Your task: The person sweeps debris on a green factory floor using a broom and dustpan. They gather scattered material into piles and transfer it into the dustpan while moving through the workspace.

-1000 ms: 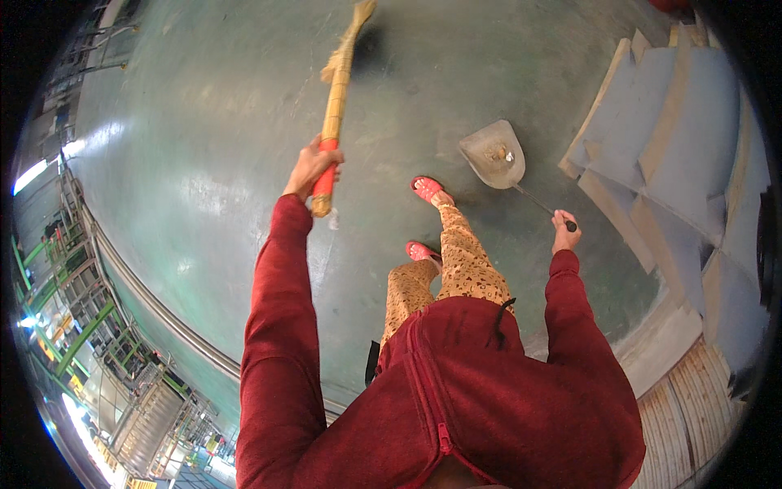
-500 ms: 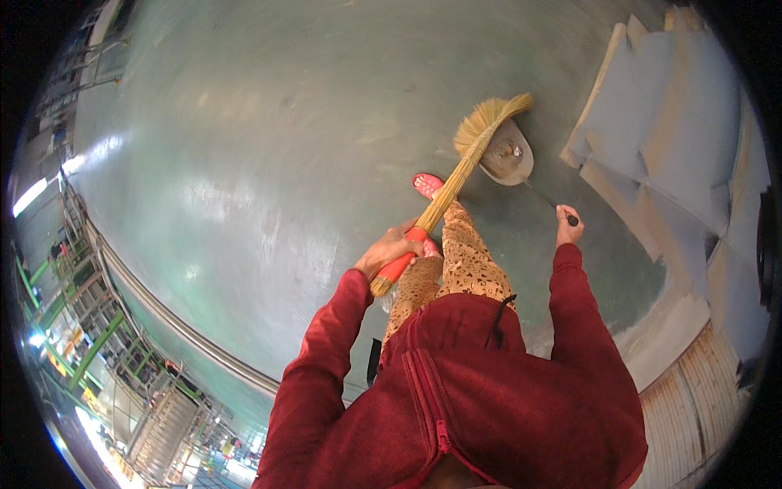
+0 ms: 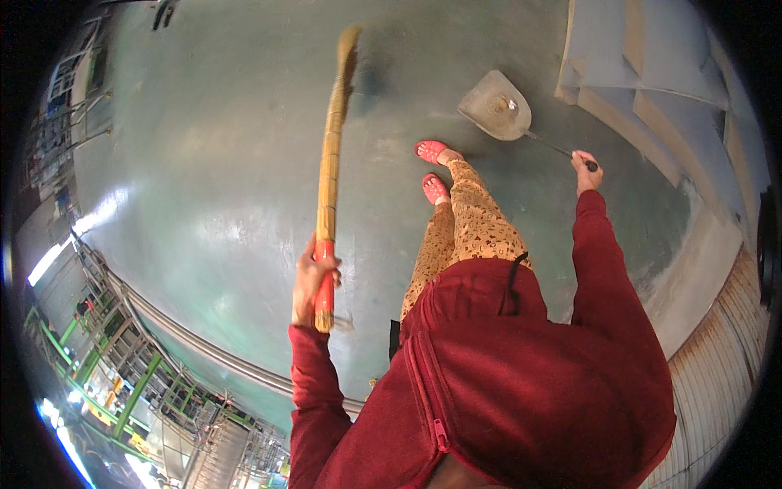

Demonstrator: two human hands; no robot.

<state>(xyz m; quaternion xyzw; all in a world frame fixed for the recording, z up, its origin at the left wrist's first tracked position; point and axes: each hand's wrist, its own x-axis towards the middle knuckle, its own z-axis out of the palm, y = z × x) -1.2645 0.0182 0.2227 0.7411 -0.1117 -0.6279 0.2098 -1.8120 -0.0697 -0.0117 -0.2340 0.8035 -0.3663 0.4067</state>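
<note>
My left hand is closed round the red-wrapped end of a straw broom. The broom points away from me, its bristle head at the far end seen nearly edge-on and slightly blurred. Out to the right, my right hand grips the dark handle end of a long-handled dustpan. The grey pan lies apart from the broom, with its wide edge toward the left. A small heap of brownish debris and a pale bit sit in the pan.
My feet in red shoes stand on the green floor between broom and dustpan. Large grey-blue sheets lie along the right, above a corrugated panel. A metal rail and green-framed racks run along the lower left.
The broom has swung left, away from the dustpan it was touching, and now points straight ahead. The dustpan and my right hand have shifted slightly. My feet show more fully.
</note>
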